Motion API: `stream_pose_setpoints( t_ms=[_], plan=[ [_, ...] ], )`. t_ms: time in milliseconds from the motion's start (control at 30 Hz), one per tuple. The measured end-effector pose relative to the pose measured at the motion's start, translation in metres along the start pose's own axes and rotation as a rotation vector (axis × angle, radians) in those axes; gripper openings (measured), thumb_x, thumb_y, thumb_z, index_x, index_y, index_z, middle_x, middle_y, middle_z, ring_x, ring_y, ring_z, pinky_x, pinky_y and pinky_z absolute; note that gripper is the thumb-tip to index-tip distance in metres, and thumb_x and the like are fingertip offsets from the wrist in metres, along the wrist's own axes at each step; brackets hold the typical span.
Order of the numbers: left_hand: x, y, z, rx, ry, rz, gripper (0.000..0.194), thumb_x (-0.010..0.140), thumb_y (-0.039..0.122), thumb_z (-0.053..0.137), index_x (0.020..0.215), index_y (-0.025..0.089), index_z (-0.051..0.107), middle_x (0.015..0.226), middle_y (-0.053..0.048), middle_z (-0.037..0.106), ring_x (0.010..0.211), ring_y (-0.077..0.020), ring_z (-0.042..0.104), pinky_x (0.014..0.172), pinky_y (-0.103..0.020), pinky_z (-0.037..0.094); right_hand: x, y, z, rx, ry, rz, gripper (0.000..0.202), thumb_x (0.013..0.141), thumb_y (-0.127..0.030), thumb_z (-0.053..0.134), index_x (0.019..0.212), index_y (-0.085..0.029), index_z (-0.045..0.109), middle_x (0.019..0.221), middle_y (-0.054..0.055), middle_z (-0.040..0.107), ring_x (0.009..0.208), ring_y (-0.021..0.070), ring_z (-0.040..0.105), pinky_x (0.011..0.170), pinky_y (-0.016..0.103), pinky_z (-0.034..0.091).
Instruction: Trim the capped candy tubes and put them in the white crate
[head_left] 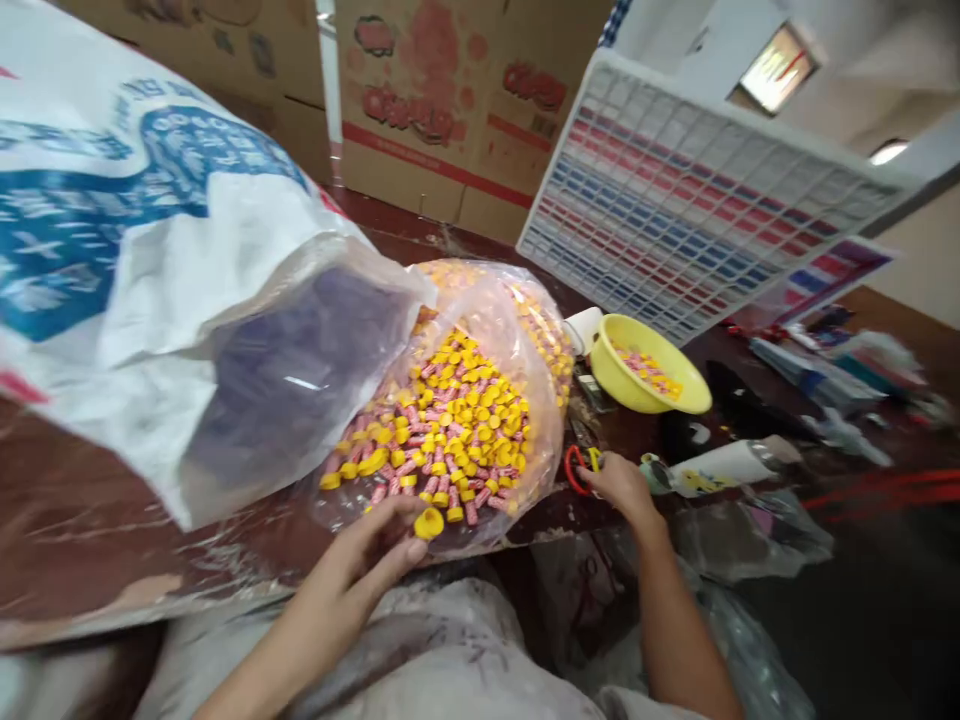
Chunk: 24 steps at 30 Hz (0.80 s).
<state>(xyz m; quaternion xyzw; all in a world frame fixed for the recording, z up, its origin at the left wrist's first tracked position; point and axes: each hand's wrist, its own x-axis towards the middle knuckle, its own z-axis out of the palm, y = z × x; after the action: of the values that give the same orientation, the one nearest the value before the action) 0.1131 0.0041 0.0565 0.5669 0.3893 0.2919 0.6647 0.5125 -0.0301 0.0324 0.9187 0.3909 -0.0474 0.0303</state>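
Note:
My left hand [379, 550] is at the table's front edge, its fingers and thumb closed round a small container with a yellow cap [429, 523]. Just beyond it, a clear plastic bag [546, 440] lies with its mouth spread toward me. Many little pink-patterned containers with yellow caps [480, 410] spill loosely from it. To the right of the bag, my right hand [624, 486] has its fingertips on scissors [576, 470] with red and yellow handles. The blades are hard to make out against the dark table.
A large white-and-blue sack [172, 220] leans in from the left. Right of the bag stand a yellow bowl [694, 385] with more small containers, a white bottle [724, 468] and a white wire rack [675, 180]. Cardboard boxes [450, 130] line the back.

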Motion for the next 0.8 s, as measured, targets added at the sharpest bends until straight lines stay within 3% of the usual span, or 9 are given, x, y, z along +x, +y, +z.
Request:
stream_pose_setpoints(
  t_ms=[100,200,267,333,433,500,600,800],
  plan=[
    [-0.001,0.003,-0.001,-0.150,-0.088,-0.013,0.044,0.087,0.050,0.065,0.118,0.019,0.064,0.092,-0.005,0.068,0.085,-0.0191,0.066,0.081,-0.029,0.056,-0.003,0.013,-0.009,0.033,0.050,0.038,0.030,0.078,-0.037,0.069,0.088,-0.009,0.067,0.079,0.023,0.072,0.074,0.0353,0.070,0.059,0.035,0.044],
    [-0.001,0.000,-0.002,-0.273,-0.092,-0.029,0.042,0.088,0.047,0.065,0.120,0.020,0.063,0.090,-0.003,0.065,0.083,-0.0160,0.063,0.080,-0.026,0.053,-0.025,0.024,-0.024,0.134,0.184,0.031,0.031,0.089,-0.043,0.055,0.094,-0.013,0.062,0.076,0.015,0.070,0.066,0.0280,0.067,0.056,0.033,0.045],
    [-0.001,-0.003,-0.001,-0.324,-0.080,-0.032,0.041,0.087,0.046,0.068,0.120,0.021,0.064,0.094,-0.002,0.064,0.087,-0.0157,0.060,0.081,-0.025,0.051,-0.051,0.021,-0.033,0.367,0.322,-0.118,0.031,0.093,-0.049,0.049,0.088,-0.020,0.058,0.066,0.006,0.065,0.057,0.0218,0.061,0.054,0.030,0.044],
    [-0.001,-0.005,-0.001,-0.333,-0.057,-0.027,0.039,0.087,0.044,0.069,0.120,0.022,0.065,0.095,-0.002,0.064,0.089,-0.0153,0.059,0.081,-0.024,0.050,-0.079,0.007,-0.041,0.576,0.369,-0.398,0.029,0.091,-0.050,0.054,0.080,-0.023,0.053,0.058,-0.001,0.057,0.050,0.0174,0.054,0.052,0.028,0.041],
    [-0.003,-0.007,-0.004,-0.295,-0.026,-0.017,0.039,0.089,0.043,0.068,0.123,0.024,0.065,0.099,-0.002,0.066,0.093,-0.0159,0.060,0.084,-0.024,0.049,-0.110,-0.027,-0.046,0.450,0.155,-0.824,0.024,0.085,-0.038,0.064,0.072,-0.023,0.049,0.059,-0.003,0.053,0.050,0.0135,0.047,0.051,0.025,0.033],
    [-0.006,-0.007,-0.007,-0.258,-0.004,-0.007,0.041,0.090,0.044,0.066,0.125,0.023,0.065,0.108,-0.004,0.069,0.100,-0.0187,0.061,0.089,-0.027,0.049,-0.119,-0.048,-0.045,0.297,0.003,-0.966,0.021,0.084,-0.031,0.064,0.072,-0.022,0.048,0.064,-0.002,0.057,0.054,0.0135,0.050,0.053,0.025,0.031],
    [-0.010,-0.007,-0.013,-0.161,0.034,0.019,0.044,0.090,0.046,0.064,0.127,0.022,0.066,0.115,-0.006,0.070,0.108,-0.0230,0.062,0.095,-0.031,0.048,-0.121,-0.068,-0.040,0.193,-0.087,-1.034,0.018,0.086,-0.031,0.061,0.075,-0.022,0.050,0.068,-0.001,0.062,0.058,0.0146,0.055,0.056,0.025,0.031],
    [-0.010,-0.004,-0.017,0.074,0.098,0.087,0.044,0.091,0.047,0.061,0.125,0.021,0.069,0.116,-0.006,0.073,0.111,-0.0255,0.063,0.102,-0.036,0.047,-0.118,-0.077,-0.036,0.188,-0.088,-1.104,0.028,0.087,-0.038,0.063,0.069,-0.021,0.051,0.060,-0.003,0.059,0.054,0.0128,0.053,0.055,0.025,0.028]
  ],
)
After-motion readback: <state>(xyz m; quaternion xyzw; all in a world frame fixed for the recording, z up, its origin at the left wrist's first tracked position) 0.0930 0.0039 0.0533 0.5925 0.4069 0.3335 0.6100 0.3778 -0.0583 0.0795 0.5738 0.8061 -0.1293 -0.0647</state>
